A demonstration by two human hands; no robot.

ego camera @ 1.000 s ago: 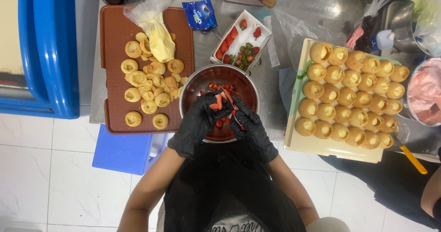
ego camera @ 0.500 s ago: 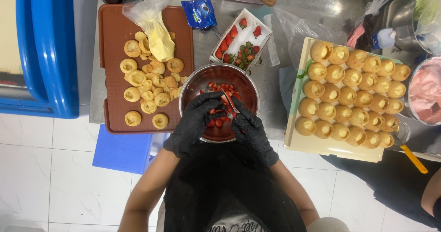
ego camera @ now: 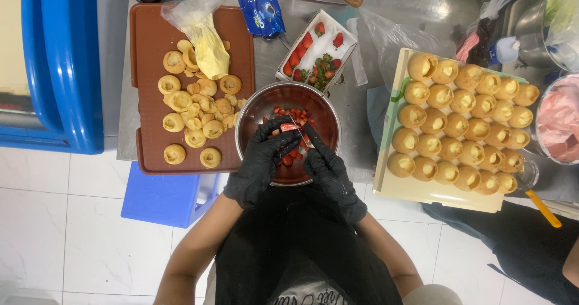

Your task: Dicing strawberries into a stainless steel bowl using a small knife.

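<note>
Fingers of the left hand [ego camera: 262, 160], in a black glove, pinch a red strawberry piece [ego camera: 288, 127] over the metal bowl [ego camera: 253, 113]. Right hand [ego camera: 329, 169], gloved too, grips a small knife [ego camera: 300, 131] whose blade touches that piece. More cut strawberry bits lie in the bowl. It sits on a shiny steel table [ego camera: 353, 109], between a brown tray [ego camera: 151, 51] of little pastry shells and a pale tray [ego camera: 422, 191] of filled ones. Below is a white tile floor [ego camera: 72, 232] and a blue stool [ego camera: 163, 196].
</note>
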